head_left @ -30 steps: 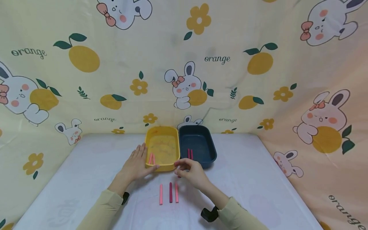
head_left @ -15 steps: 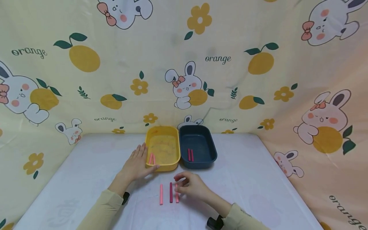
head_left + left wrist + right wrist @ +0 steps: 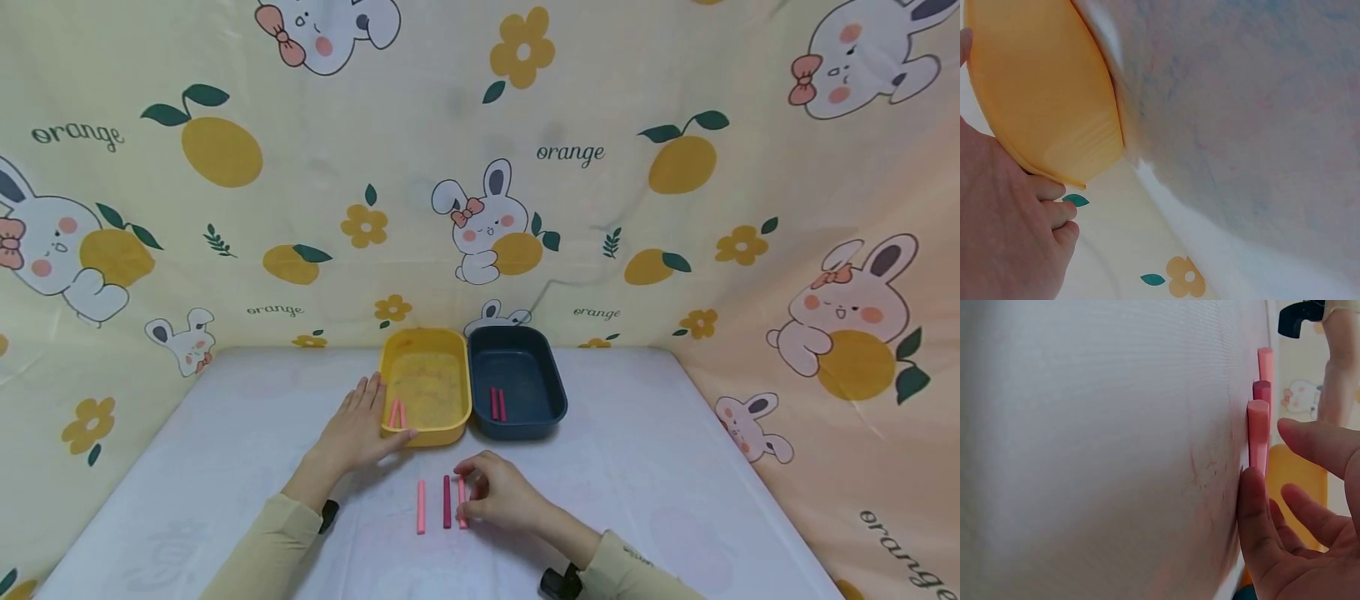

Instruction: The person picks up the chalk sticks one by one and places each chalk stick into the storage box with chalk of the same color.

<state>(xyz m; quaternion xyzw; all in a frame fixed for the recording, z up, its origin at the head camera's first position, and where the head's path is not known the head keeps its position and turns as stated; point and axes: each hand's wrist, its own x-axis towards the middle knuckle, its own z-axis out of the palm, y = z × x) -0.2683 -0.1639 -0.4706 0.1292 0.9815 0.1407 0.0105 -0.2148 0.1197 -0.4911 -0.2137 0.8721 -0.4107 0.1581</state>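
Three crayons stand side by side on the table: a pink one on the left (image 3: 421,507), a dark red one in the middle (image 3: 447,502) and a pink one on the right (image 3: 1259,428). Around the right-hand pink crayon is my right hand (image 3: 501,496), index finger at its side; the right wrist view shows the thumb apart from it. My left hand (image 3: 356,429) rests against the yellow box (image 3: 431,437), fingers straight along its left side, thumb at the front rim. Inside that box lie two pink crayons (image 3: 397,414).
A dark blue box (image 3: 521,431) touches the yellow box's right side and has two red crayons (image 3: 498,404) in it. Behind both boxes hangs a patterned cloth (image 3: 337,167). White cloth covers the table (image 3: 652,492).
From the front of the boxes, my right hand has come back toward me to the right-hand pink crayon, its fingers closing in around it. My left hand stays in place.
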